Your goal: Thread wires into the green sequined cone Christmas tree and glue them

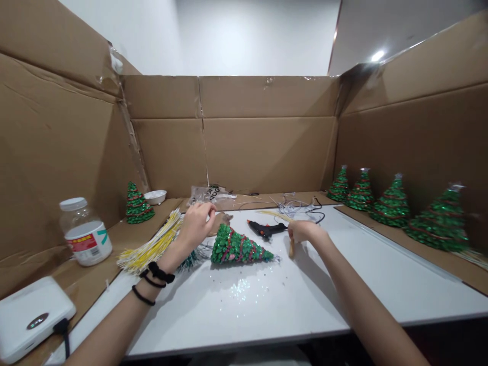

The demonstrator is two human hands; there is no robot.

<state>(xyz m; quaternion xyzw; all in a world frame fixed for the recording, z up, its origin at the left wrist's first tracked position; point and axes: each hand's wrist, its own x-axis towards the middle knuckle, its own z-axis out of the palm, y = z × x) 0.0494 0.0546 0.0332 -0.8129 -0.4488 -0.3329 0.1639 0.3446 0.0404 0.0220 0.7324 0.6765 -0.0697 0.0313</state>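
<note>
A green sequin cone tree with red trim (239,247) lies on its side in the middle of the white table (343,295). My left hand (196,225) hovers just behind its base, fingers curled and pinched; what they hold is too small to make out. My right hand (305,232) rests to the tree's right, closed on a short tan stick (292,248). A black glue gun (265,229) lies between the two hands.
Yellow stems (150,247) are heaped at left beside a plastic jar (84,232) and a white device (32,315). One finished tree (136,204) and a white bowl (155,196) stand back left; several finished trees (392,202) line the right cardboard wall (415,127). Wires (293,206) lie at the back.
</note>
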